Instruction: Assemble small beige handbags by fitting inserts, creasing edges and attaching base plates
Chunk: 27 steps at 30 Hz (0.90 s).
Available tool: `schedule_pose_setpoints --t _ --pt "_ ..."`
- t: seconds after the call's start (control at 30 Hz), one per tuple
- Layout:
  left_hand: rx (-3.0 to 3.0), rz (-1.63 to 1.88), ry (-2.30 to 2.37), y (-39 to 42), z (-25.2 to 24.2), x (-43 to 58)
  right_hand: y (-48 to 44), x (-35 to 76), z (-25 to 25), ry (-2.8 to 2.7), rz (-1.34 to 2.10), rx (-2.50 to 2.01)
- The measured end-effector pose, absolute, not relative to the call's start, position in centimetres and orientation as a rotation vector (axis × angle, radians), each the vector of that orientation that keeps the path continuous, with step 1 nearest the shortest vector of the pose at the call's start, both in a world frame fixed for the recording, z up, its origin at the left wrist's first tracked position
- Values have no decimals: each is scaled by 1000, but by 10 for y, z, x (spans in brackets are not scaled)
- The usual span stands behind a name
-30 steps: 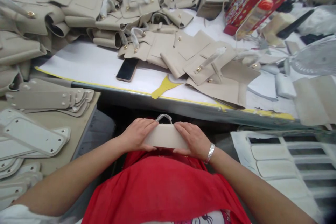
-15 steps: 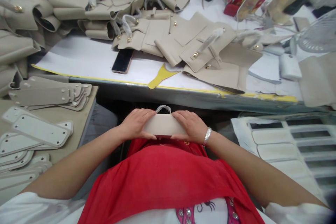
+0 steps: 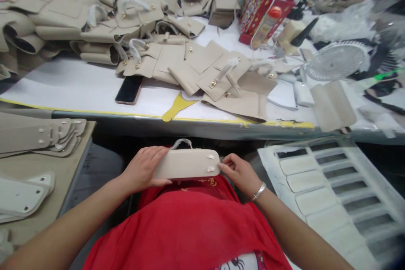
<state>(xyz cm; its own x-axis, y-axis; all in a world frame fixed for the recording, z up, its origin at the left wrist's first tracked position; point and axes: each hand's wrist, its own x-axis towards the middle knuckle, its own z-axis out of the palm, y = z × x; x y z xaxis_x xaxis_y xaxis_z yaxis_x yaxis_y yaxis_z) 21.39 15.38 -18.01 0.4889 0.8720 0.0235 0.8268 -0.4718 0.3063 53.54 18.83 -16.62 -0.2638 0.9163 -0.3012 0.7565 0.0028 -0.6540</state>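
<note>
In front of my red apron [image 3: 186, 219] I hold a small beige handbag [image 3: 186, 163], its long rounded panel facing up. Two small white-covered studs show near its right end. Behind it a handle wrapped in clear film [image 3: 181, 141] stands up. My left hand [image 3: 145, 166] is closed around the left end, thumb along the near edge. At the right end, the thumb and curled fingers of my right hand [image 3: 238, 171] pinch the edge. The bag's underside and the fingertips behind it are hidden.
Beige bag pieces [image 3: 177, 59] heap across the white table [image 3: 63, 84], with a phone [image 3: 129, 89] and a yellow spatula-shaped tool [image 3: 177, 107] near its edge. Stacked panels [image 3: 25, 194] lie on a board at left. A white rack with pale panels [image 3: 319, 202] stands at right.
My right hand has slid off the panel's top to its right edge, uncovering the studs. My left hand still grips the left end. The view has shifted towards the right.
</note>
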Motion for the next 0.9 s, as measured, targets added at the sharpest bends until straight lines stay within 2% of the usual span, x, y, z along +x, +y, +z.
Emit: schedule_pose_setpoints --t 0.07,0.3,0.37,0.5,0.57,0.7,0.9 --pt "2473 254 1449 155 -182 214 181 531 -164 -2034 1158 -1782" --pt "2428 275 1471 155 -180 216 180 510 -148 -2134 953 -1928" --pt "2419 283 1477 154 -179 217 182 506 -147 -2029 1120 -1992" --pt "2407 301 1479 155 -179 216 181 487 -138 -1765 1677 -1954" --pt "2400 312 1486 156 -180 216 177 470 -129 -1929 1647 -1791" --pt "2387 328 1480 156 -182 214 171 425 -107 -2466 1247 -1243" --pt "2366 322 1585 153 -182 217 176 370 -72 -2484 1390 -568"
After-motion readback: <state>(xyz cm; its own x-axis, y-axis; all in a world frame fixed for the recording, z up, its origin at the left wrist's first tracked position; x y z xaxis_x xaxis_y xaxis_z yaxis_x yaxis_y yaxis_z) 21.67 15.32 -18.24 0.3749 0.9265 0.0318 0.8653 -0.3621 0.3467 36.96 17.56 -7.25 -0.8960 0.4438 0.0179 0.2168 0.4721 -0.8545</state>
